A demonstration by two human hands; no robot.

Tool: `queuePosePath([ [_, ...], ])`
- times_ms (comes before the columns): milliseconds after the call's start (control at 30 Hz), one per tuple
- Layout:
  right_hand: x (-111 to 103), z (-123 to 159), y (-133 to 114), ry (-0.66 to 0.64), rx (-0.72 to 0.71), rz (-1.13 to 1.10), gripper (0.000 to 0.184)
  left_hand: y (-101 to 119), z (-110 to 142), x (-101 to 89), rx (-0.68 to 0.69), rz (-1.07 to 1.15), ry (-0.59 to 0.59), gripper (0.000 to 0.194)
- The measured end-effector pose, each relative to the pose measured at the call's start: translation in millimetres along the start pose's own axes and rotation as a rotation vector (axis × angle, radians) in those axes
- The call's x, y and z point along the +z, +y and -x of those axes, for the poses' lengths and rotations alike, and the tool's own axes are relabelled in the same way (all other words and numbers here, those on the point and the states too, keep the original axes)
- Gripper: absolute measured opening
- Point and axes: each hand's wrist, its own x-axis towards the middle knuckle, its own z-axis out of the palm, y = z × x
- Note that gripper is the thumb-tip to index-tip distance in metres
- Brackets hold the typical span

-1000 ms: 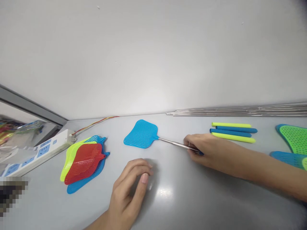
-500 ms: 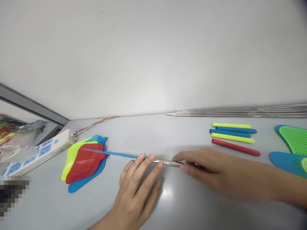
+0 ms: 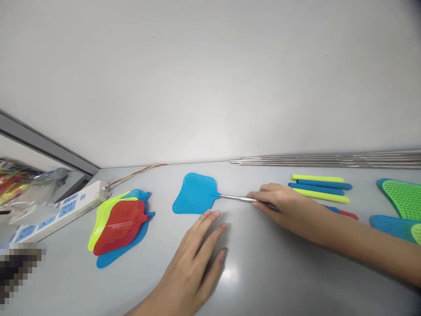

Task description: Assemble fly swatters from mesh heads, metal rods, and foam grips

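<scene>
Blue plastic fly swatter [image 3: 194,193] had settled flat on the worktop [image 3: 279,272], its steel handle [image 3: 235,198] clamped in the right grip [image 3: 283,208]; the left grip [image 3: 194,259], spread open, rested just beside the swatter.

A swatter [image 3: 195,193] lies between stacked swatters [image 3: 120,228] and apparent foam grips [image 3: 317,186].

No legible txt anywhere
</scene>
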Motion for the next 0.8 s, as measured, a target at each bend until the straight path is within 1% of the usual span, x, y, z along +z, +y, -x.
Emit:
queuePosePath([
  [167,3,-3,5,0.004,-0.032,0.064,0.028,-1,-2,-2.6,-0.022,0.039,-0.038,0.044],
  [333,3,-3,1,-0.018,-0.049,0.097,0.03,1,-4,-3.4,-0.013,0.108,-0.043,0.034],
  [433,-4,-5,-1,-0.055,-0.024,0.094,0.029,1,-5,-3.4,-0.019,0.128,-0.039,0.032],
  [500,-14,-8,2,-0.07,0.022,0.085,0.029,2,-5,-3.2,-0.024,0.142,-0.039,0.031],
  [567,-28,-10,10,-0.032,0.062,0.093,0.031,2,-5,-3.0,-0.028,0.161,-0.036,0.03],
  [600,-34,-11,16,0.046,0.058,0.118,0.032,2,-4,-3.1,-0.029,0.17,-0.036,0.03],
  [633,-40,-12,24,0.092,0.066,0.153,0.033,2,-4,-3.2,-0.029,0.18,-0.038,0.029],
  [700,-49,-13,38,0.104,0.124,0.252,0.031,3,-4,-4.0,-0.033,0.197,-0.042,0.027],
  [767,-51,-13,51,0.054,0.174,0.263,0.028,4,-5,-5.0,-0.039,0.217,-0.041,0.026],
  [800,-50,-14,56,0.068,0.194,0.259,0.025,4,-5,-5.5,-0.043,0.228,-0.04,0.026],
])
